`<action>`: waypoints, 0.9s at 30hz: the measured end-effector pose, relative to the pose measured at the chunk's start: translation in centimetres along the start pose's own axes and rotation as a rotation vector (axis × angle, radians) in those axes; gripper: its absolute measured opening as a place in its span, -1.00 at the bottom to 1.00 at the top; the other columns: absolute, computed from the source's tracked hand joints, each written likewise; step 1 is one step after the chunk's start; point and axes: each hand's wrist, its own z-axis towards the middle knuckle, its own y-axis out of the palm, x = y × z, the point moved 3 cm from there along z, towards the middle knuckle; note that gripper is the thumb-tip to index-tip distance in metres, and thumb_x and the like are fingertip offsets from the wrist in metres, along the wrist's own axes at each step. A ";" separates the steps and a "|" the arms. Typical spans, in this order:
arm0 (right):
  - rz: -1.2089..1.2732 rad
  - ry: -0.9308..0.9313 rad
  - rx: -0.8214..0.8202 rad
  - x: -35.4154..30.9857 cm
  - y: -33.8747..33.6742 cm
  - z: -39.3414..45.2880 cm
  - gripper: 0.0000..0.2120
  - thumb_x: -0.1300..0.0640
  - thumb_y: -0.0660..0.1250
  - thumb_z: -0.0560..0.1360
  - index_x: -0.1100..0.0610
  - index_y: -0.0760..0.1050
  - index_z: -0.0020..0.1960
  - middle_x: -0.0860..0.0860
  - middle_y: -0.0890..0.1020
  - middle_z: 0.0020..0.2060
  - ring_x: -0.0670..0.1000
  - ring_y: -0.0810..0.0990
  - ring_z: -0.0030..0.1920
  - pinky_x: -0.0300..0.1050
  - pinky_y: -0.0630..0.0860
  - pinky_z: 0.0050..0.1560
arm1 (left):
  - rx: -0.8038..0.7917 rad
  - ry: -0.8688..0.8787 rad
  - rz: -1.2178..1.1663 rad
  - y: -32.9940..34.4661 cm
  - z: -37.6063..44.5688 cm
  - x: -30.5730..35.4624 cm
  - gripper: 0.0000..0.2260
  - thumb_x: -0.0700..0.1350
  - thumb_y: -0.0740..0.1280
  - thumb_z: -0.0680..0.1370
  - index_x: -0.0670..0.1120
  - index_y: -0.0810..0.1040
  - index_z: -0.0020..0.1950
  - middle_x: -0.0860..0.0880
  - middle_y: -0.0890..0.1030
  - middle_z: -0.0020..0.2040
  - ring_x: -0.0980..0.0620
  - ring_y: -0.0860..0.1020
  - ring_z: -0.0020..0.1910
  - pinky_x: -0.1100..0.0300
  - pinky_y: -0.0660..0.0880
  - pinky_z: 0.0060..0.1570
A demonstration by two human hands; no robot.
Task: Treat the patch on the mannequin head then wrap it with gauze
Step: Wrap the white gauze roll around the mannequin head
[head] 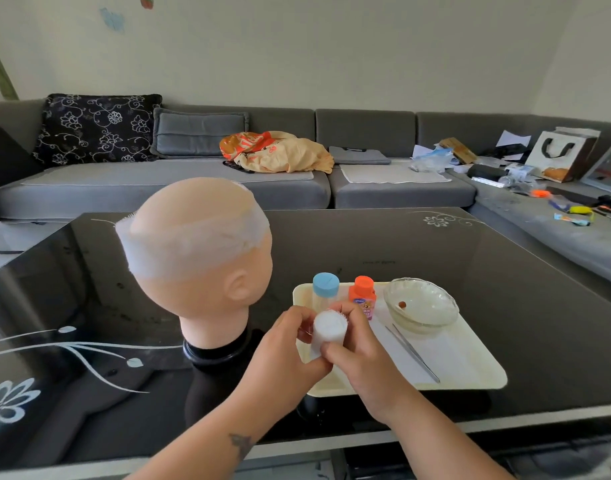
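Note:
The mannequin head (193,299) stands on a black base at the table's left of centre, facing away. A band of white gauze (193,245) runs around it above the ear. Both hands hold a white gauze roll (329,329) upright over the tray's left edge. My left hand (283,348) grips it from the left and my right hand (362,344) curls round it from the right, thumb against its lower part. No strip between the roll and the head is visible.
A cream tray (470,368) holds a blue-capped bottle (325,289), an orange-capped bottle (363,292), a glass bowl (421,306) with a small brown ball in it, and metal tweezers (413,353). The black glass table (504,271) stands before a grey sofa (158,188) strewn with clutter.

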 end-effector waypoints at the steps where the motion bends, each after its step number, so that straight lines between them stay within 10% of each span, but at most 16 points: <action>1: -0.010 0.005 -0.004 0.2 -0.3 0.0 -0.62 0.00 0.36 0.33 -0.16 0.39 0.12 -0.11 0.54 0.06 -0.08 0.52 0.14 -0.05 0.52 0.15 | 0.006 -0.012 -0.003 0.4 0.1 -0.2 -0.68 -0.05 0.45 0.33 0.19 0.41 -0.03 0.16 0.56 -0.10 0.26 0.51 -0.09 0.46 0.37 -0.21; 13: -0.360 0.145 0.065 2.0 -3.5 1.3 -0.63 -0.08 0.39 0.41 -0.21 0.39 0.18 -0.25 0.51 0.07 -0.28 0.46 0.08 -0.40 0.36 -0.08 | 0.016 -0.155 0.085 4.0 1.9 -3.0 -0.75 0.05 0.42 0.35 0.23 0.42 -0.06 0.29 0.56 -0.14 0.31 0.50 -0.06 0.26 0.45 0.00; 20: -0.461 0.231 0.135 3.2 -4.1 1.8 -0.75 0.00 0.34 0.45 -0.19 0.43 0.09 -0.27 0.54 -0.02 -0.27 0.51 -0.07 -0.45 0.35 -0.25 | 0.031 -0.199 0.322 5.8 2.8 -3.4 -0.75 0.16 0.32 0.40 0.22 0.43 0.05 0.26 0.53 -0.07 0.20 0.44 0.07 0.04 -0.02 0.42; 27: -0.487 0.292 0.124 4.4 -4.2 2.2 -0.72 0.00 0.32 0.46 -0.18 0.41 0.15 -0.28 0.52 -0.03 -0.27 0.50 -0.08 -0.44 0.33 -0.22 | -0.002 -0.230 0.428 6.5 2.8 -3.7 -0.75 0.19 0.28 0.44 0.22 0.44 0.09 0.26 0.49 -0.04 0.21 0.36 0.21 -0.15 -0.28 0.41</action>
